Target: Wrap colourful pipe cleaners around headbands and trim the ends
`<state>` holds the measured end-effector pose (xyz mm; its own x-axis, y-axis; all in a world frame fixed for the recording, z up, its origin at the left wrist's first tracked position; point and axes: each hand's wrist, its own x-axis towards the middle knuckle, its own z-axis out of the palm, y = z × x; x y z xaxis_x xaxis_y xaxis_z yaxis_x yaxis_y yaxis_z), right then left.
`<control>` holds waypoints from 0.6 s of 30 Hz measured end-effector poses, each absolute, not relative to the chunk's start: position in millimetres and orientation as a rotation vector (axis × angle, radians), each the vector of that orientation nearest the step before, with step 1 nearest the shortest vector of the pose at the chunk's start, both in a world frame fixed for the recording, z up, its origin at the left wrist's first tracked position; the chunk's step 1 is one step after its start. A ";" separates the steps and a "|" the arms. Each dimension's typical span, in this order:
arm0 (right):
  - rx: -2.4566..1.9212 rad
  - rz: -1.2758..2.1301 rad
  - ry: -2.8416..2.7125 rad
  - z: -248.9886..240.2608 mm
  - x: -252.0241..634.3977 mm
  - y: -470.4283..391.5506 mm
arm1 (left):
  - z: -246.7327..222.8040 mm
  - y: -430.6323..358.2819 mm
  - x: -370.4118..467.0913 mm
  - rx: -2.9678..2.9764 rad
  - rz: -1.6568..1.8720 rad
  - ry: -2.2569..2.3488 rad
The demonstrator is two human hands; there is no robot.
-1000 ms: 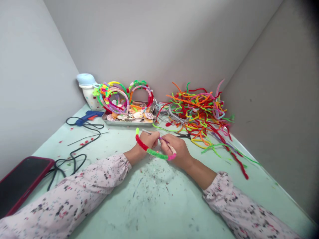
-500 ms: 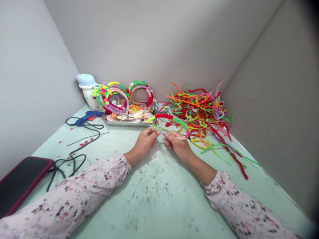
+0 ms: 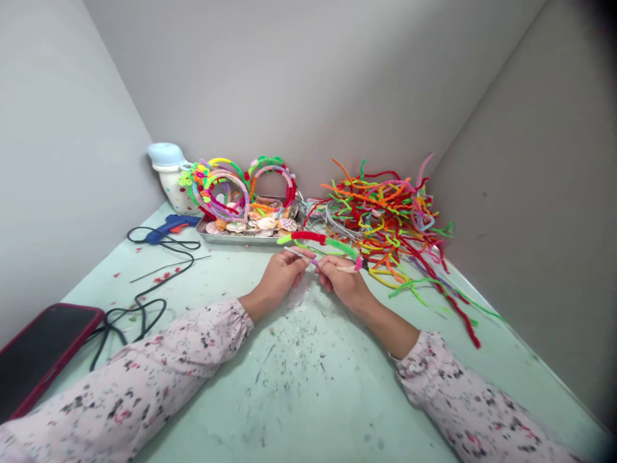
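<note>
in the head view, the fuzzy-wrapped band [image 3: 342, 247] has swung over: 1.0 s ago its coloured arc hangs below the hands, and now it curves above them, a little lower and further left than 0.5 s ago. the band sits at the centre of the frame, its arc running from yellow-green through red and green to bright pink, with pale and purple wrapping along the lower stretch. the left hand [image 3: 280, 273], left of centre, has its thumb and fingers pinched together on the bare, whitish end. the right hand [image 3: 344, 281], right of centre, is clamped on the pale and purple stretch. the 2 hands are near each other but apart.

in the upper middle of the frame, a metal tray [image 3: 250, 238] holds shells [image 3: 267, 223], with several colourful headbands [image 3: 292, 190] standing at it. to the upper left are a white bottle [image 3: 176, 186] with a light blue lid and a blue glue gun [image 3: 164, 228]; a black cord [image 3: 193, 258] loops below. a phone [image 3: 45, 350] in a red case lies at the lower left. at the upper right, a tangled heap of pipe cleaners [image 3: 380, 212] lies beside coiled grey wire [image 3: 340, 225].
</note>
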<state>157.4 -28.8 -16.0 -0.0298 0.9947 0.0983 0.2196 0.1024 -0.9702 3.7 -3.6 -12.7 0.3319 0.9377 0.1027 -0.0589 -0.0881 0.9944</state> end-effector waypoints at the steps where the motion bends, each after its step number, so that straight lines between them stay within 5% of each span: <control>1: -1.287 1.017 -1.443 -16.0 157.1 -28.8 | -12.7 -3.6 3.9 1.394 1.037 0.881; 18: -1.247 0.734 -1.593 -12.1 157.0 -37.0 | -16.9 -1.1 4.1 1.401 1.048 0.901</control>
<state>157.0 -37.0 -12.1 -0.0292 0.9495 0.3124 0.3796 0.2996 -0.8753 4.1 -1.1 -16.9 0.3159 0.9431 0.1038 -0.0395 -0.0962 0.9946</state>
